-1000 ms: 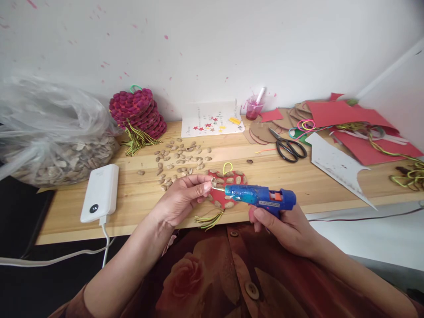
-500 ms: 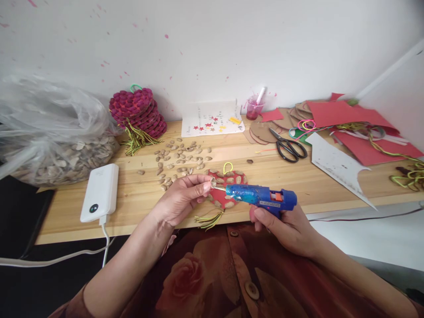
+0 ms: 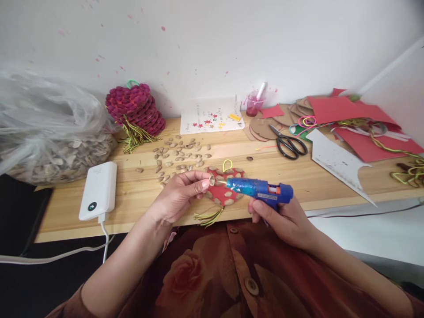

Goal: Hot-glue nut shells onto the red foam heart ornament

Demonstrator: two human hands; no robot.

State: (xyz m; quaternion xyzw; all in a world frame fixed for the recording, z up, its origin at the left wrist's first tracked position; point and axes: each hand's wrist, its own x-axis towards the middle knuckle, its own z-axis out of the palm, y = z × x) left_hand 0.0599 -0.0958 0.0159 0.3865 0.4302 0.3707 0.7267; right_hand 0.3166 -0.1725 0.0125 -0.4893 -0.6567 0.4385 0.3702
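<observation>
Between thumb and fingers, my left hand [image 3: 180,194] pinches a peanut shell [image 3: 211,179], its hollow side facing right. My right hand [image 3: 278,221] is wrapped round the grip of a blue hot glue gun [image 3: 256,189]. The gun's metal nozzle points left and sits at, or very close to, the shell's edge. Below both hands on the table lies a red heart-shaped piece [image 3: 218,193] with several peanut shells stuck on it, a yellow loop at its top and a yellow-green tassel [image 3: 209,216] at its bottom. The hands and gun hide part of it.
Loose peanut shells [image 3: 180,153] are scattered left of centre. A plastic bag of shells [image 3: 66,154], a white power bank [image 3: 98,190] and purple shell-covered pieces [image 3: 132,106] stand at left. Scissors [image 3: 288,143], a pink-stained cup [image 3: 254,106] and red card [image 3: 347,115] lie at right.
The glue gun has shifted slightly left and its nozzle has tilted up a little towards the shell. My left hand still pinches the shell, almost unmoved.
</observation>
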